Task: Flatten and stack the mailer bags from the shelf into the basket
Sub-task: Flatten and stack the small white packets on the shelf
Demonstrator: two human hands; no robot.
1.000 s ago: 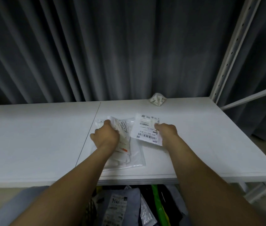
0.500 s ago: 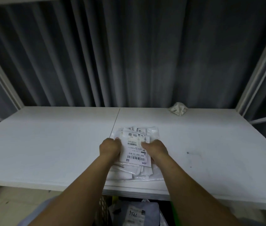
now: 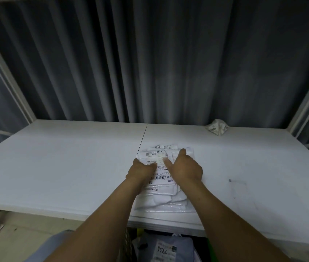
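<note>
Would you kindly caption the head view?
Left hand and right hand rest on stacked mailer bags on the white shelf.

Right hand (image 3: 185, 170) now seemingly uncurled, flat

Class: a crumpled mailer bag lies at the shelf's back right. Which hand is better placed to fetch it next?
Probably the right hand: it rests on the stack nearer the crumpled mailer bag; the left hand is farther.
</note>
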